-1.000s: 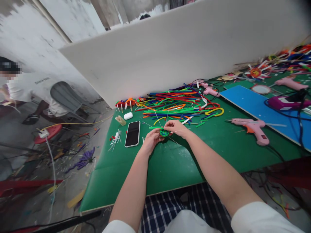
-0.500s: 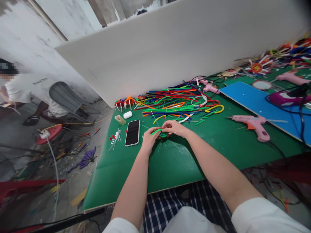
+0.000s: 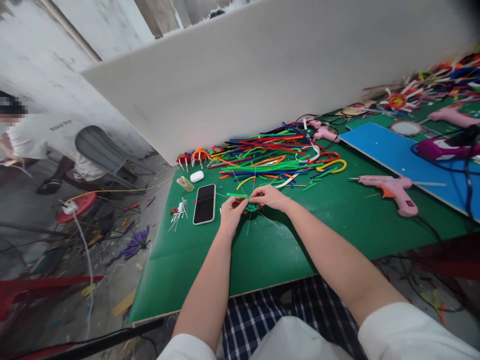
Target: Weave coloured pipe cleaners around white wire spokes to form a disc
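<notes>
Over the green table (image 3: 270,255), my left hand (image 3: 231,212) and my right hand (image 3: 270,196) meet on a small round woven piece (image 3: 252,207) in green and blue, with thin white spokes sticking out of it. A green strip (image 3: 236,195) runs from the piece to the left, pinched in my left fingers. My right fingers grip the piece from its right side. Most of the piece is hidden between my fingers.
A pile of coloured strips (image 3: 277,157) lies just behind my hands. A black phone (image 3: 204,203), white earbud case (image 3: 197,176) and white sticks (image 3: 179,212) lie to the left. A pink glue gun (image 3: 392,188) and blue board (image 3: 397,157) lie to the right. A white panel (image 3: 285,70) walls the back. A person sits far left.
The green strip's free end dropped towards my left fingers, then levelled out pointing left. Both hands stayed on the woven piece in about the same place.
</notes>
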The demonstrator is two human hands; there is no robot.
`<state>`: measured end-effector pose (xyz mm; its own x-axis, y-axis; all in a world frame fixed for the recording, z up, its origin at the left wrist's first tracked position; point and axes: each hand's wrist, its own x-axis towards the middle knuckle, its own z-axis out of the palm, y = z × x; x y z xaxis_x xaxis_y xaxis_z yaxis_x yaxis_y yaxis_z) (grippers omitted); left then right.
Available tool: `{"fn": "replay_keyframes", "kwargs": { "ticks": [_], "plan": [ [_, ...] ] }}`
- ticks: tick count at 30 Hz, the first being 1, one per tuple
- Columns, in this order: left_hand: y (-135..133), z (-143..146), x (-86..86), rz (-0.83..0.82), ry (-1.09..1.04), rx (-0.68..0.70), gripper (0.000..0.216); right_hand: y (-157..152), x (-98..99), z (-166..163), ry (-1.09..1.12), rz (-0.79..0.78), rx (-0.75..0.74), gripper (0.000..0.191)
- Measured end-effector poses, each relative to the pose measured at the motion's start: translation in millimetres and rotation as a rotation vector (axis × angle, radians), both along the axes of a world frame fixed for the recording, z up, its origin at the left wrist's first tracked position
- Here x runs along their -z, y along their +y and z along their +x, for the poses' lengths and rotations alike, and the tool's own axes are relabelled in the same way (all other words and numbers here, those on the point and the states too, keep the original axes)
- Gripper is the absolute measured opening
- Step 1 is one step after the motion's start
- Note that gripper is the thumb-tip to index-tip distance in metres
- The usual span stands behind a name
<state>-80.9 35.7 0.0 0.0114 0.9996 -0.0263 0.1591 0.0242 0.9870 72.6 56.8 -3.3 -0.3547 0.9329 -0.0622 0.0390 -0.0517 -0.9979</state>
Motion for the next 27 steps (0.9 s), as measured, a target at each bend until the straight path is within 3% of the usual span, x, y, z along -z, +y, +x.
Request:
{"fn": "replay_keyframes", "kwargs": {
  "ticks": [7,27],
  "plan": [
    [0.3,-1.9,-0.4,0.069,0.09,-0.009,0.024,-1.2,-1.2,-1.9,0.01,-0.002,-0.007,0.024],
    [-1.0,-1.4,-3.0,0.127,0.026,0.024,0.021,-5.9,-6.8,-7.2,0.058,0.078,-0.035,0.019]
  ]
}}
